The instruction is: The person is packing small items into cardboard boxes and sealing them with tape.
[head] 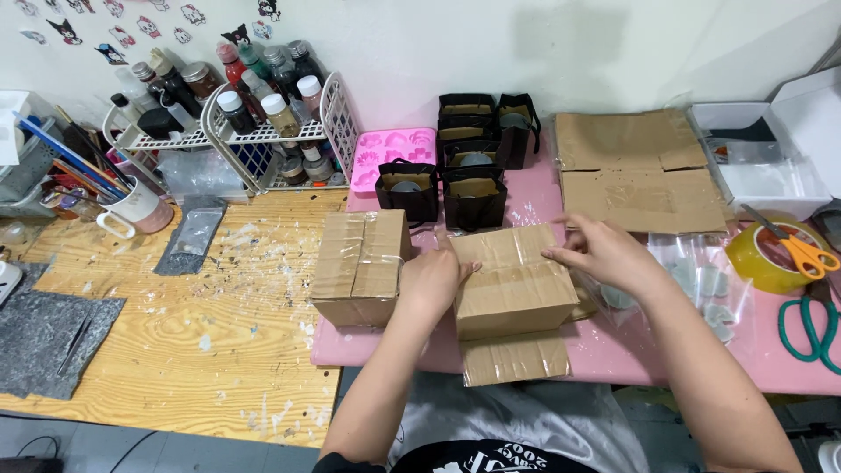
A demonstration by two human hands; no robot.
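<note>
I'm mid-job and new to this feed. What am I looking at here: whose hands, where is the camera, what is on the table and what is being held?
There is one picture, from a camera worn on a person's head, looking down at their own two bare hands. No machine is involved.

The left hand presses on the left side of a cardboard box and the right hand rests on its top right edge; its front flap hangs open over the edge of the pink mat. A second, taped box stands just to the left.

Behind are small black paper bags, a pink mould tray, flattened cardboard and a white wire rack of bottles. At right lie a tape roll with orange-handled scissors on it.
</note>
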